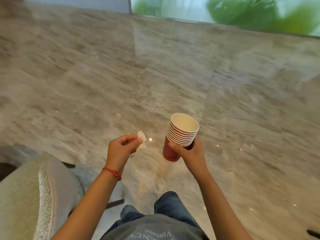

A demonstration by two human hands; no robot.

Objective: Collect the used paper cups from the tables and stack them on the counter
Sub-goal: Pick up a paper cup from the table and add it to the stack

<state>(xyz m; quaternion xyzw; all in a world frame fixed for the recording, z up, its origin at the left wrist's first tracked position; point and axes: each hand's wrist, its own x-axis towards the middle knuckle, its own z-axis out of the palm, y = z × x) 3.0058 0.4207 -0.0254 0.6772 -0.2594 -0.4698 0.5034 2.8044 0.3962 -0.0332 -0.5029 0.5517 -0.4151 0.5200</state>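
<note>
- Paper cups [180,135]: red nested cone-shaped stack, white rolled rims, sitting in right hand [188,151], which is wrapping its lower wall.
- Left hand [121,148] is pinching crumpled white tissue [141,141] at fingertips.
- Glossy marble floor [155,75] lying below.

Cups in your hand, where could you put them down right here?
No table or counter shows. The right hand grips the stack of cups; the left hand pinches a tissue. Only bare floor lies ahead, up to the window. A chair crowds the lower left.
</note>
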